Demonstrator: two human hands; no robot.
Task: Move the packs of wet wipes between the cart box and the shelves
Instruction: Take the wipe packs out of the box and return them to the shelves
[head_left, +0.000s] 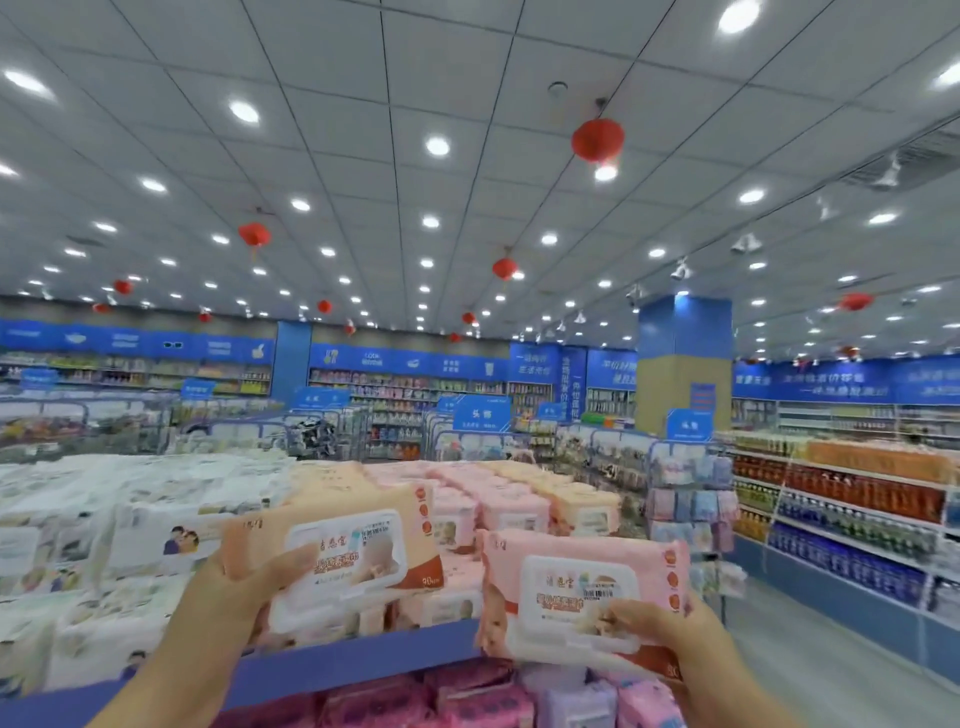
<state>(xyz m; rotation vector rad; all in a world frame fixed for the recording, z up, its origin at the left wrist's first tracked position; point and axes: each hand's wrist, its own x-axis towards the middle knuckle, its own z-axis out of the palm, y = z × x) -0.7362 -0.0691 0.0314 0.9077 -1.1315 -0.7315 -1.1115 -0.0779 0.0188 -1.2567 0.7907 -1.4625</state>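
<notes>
Gripping the orange pack (358, 519) by its left end, the left hand (234, 597) holds it above the blue front edge of the shelf (337, 662). The right hand (670, 639), thumb clamped on the lid, holds the pink pack (571, 551) at that edge's right end.

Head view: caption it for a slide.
Left grip holds a peach wet-wipes pack, right grip a pink pack, at the stocked blue shelf.
</notes>
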